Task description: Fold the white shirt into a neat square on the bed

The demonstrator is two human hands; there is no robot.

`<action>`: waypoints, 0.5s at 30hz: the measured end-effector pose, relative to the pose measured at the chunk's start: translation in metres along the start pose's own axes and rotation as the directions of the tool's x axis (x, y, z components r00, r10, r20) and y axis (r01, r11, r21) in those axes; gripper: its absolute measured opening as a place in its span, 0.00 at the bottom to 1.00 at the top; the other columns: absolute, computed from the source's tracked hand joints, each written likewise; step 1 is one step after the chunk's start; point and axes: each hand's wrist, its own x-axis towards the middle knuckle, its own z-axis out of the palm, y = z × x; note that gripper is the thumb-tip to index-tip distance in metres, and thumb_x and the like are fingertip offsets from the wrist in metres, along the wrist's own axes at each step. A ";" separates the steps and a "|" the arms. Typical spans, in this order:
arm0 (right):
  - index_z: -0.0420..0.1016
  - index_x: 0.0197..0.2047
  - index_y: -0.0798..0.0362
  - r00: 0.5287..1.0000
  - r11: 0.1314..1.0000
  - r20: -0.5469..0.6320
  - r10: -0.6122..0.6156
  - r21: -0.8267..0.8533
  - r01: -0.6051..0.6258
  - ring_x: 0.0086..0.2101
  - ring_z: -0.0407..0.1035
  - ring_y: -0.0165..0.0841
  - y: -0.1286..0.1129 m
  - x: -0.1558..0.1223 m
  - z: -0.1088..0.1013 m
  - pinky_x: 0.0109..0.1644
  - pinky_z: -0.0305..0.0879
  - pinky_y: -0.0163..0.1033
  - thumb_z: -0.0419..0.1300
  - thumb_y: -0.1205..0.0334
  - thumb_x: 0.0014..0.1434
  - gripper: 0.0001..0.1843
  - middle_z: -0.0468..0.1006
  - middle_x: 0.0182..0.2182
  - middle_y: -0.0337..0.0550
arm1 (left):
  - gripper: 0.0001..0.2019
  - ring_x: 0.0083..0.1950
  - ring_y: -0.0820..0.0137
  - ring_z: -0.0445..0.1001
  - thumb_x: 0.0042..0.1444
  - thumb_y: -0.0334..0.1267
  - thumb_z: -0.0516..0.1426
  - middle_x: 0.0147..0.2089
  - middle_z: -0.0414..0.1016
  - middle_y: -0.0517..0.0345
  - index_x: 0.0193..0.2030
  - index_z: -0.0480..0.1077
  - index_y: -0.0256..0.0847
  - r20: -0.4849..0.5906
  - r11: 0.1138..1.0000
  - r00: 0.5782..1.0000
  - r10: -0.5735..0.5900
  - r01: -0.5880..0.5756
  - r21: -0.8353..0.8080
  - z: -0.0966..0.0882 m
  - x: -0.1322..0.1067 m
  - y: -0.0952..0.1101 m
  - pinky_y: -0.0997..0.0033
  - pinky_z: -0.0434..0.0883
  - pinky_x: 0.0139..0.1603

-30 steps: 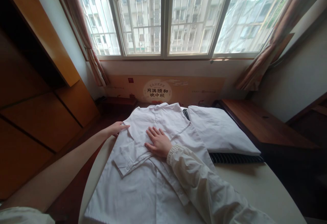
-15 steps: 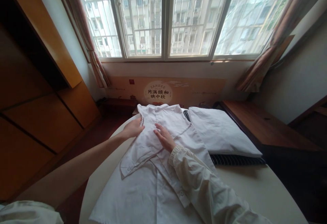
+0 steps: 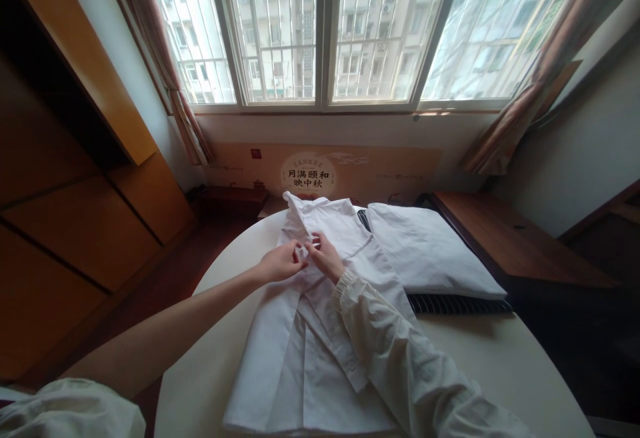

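Observation:
A white button-up shirt (image 3: 305,351) lies face down on a round cream table (image 3: 210,358), collar toward the window. Its left side is folded in over the middle. My left hand (image 3: 281,264) pinches the folded cloth near the shoulder, fingers closed on it. Beside it, fingertips almost touching, my right hand (image 3: 327,256) presses on the same fold; a cream sleeve covers that arm. The left forearm is bare.
A folded white garment (image 3: 430,251) lies on a dark striped one (image 3: 455,303) at the table's right. Behind stand a printed cardboard panel (image 3: 325,171), a wooden ledge (image 3: 505,238) and the window. Wooden cabinets (image 3: 85,225) fill the left side.
My left hand has carried the shirt's left side and sleeve inward over the middle. The right hand slid up toward the collar and now meets the left hand.

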 end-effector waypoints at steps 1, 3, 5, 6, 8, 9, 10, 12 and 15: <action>0.70 0.63 0.52 1.000 0.998 0.006 -0.019 -0.060 0.019 0.39 0.75 0.38 -0.005 0.001 -0.001 0.45 0.73 0.42 0.63 0.52 0.63 0.27 0.79 0.45 0.46 | 0.22 0.39 0.61 0.81 0.60 0.58 0.63 0.42 0.83 0.54 0.51 0.75 0.44 0.007 0.997 1.000 0.001 -0.002 0.083 -0.004 -0.009 0.000 0.67 0.70 0.37; 0.69 0.65 0.51 0.998 0.982 0.018 -0.060 -0.179 0.062 0.39 0.74 0.38 -0.014 0.006 -0.003 0.46 0.71 0.41 0.66 0.52 0.62 0.30 0.79 0.42 0.43 | 0.23 0.37 0.60 0.80 0.60 0.64 0.61 0.38 0.82 0.54 0.39 0.75 0.44 0.033 0.969 0.999 -0.011 0.002 0.247 -0.012 -0.026 0.003 0.66 0.67 0.35; 0.69 0.66 0.49 0.995 0.957 0.042 -0.085 -0.275 0.093 0.38 0.73 0.38 -0.022 0.014 -0.003 0.45 0.69 0.40 0.67 0.55 0.61 0.32 0.78 0.38 0.40 | 0.27 0.35 0.58 0.80 0.60 0.68 0.58 0.34 0.81 0.53 0.32 0.73 0.44 0.057 0.930 0.998 -0.007 -0.014 0.368 -0.017 -0.043 0.007 0.65 0.65 0.35; 0.69 0.66 0.48 0.995 0.945 0.051 -0.092 -0.311 0.103 0.37 0.73 0.38 -0.024 0.018 -0.002 0.44 0.69 0.39 0.66 0.58 0.61 0.31 0.78 0.36 0.39 | 0.29 0.35 0.57 0.80 0.60 0.70 0.57 0.33 0.81 0.52 0.30 0.73 0.44 0.072 0.913 0.997 0.001 -0.030 0.407 -0.018 -0.051 0.010 0.64 0.65 0.35; 0.71 0.64 0.47 0.993 0.926 0.050 -0.109 -0.358 0.119 0.36 0.73 0.38 -0.027 0.027 0.000 0.43 0.67 0.38 0.63 0.64 0.60 0.28 0.78 0.34 0.38 | 0.32 0.35 0.54 0.81 0.59 0.74 0.56 0.32 0.80 0.49 0.29 0.74 0.44 0.099 0.890 0.995 0.013 -0.057 0.453 -0.018 -0.063 0.015 0.62 0.67 0.37; 0.72 0.63 0.46 0.992 0.921 0.042 -0.119 -0.368 0.126 0.35 0.73 0.38 -0.027 0.031 0.002 0.43 0.67 0.38 0.61 0.67 0.60 0.27 0.78 0.34 0.38 | 0.33 0.35 0.53 0.81 0.58 0.75 0.56 0.32 0.80 0.48 0.29 0.74 0.44 0.117 0.883 0.993 0.018 -0.071 0.463 -0.017 -0.067 0.018 0.61 0.68 0.38; 0.72 0.63 0.46 0.991 0.920 0.033 -0.128 -0.370 0.131 0.35 0.73 0.38 -0.027 0.035 0.003 0.43 0.67 0.39 0.60 0.68 0.60 0.27 0.79 0.34 0.39 | 0.32 0.35 0.52 0.81 0.57 0.75 0.57 0.31 0.80 0.46 0.29 0.75 0.44 0.136 0.881 0.990 0.024 -0.086 0.466 -0.015 -0.071 0.021 0.60 0.69 0.39; 0.70 0.64 0.45 0.990 0.924 0.019 -0.137 -0.357 0.135 0.34 0.74 0.39 -0.026 0.039 0.005 0.43 0.68 0.40 0.59 0.68 0.61 0.28 0.80 0.35 0.39 | 0.27 0.36 0.50 0.82 0.58 0.68 0.60 0.31 0.81 0.45 0.28 0.76 0.44 0.168 0.883 0.985 0.040 -0.113 0.455 -0.011 -0.075 0.024 0.58 0.70 0.40; 0.70 0.63 0.44 0.990 0.936 0.022 -0.137 -0.325 0.137 0.33 0.73 0.39 -0.022 0.043 0.007 0.42 0.69 0.40 0.57 0.66 0.61 0.27 0.80 0.35 0.39 | 0.16 0.35 0.53 0.81 0.57 0.52 0.64 0.30 0.80 0.49 0.24 0.73 0.45 0.178 0.904 0.982 0.067 -0.135 0.406 -0.005 -0.075 0.028 0.60 0.70 0.39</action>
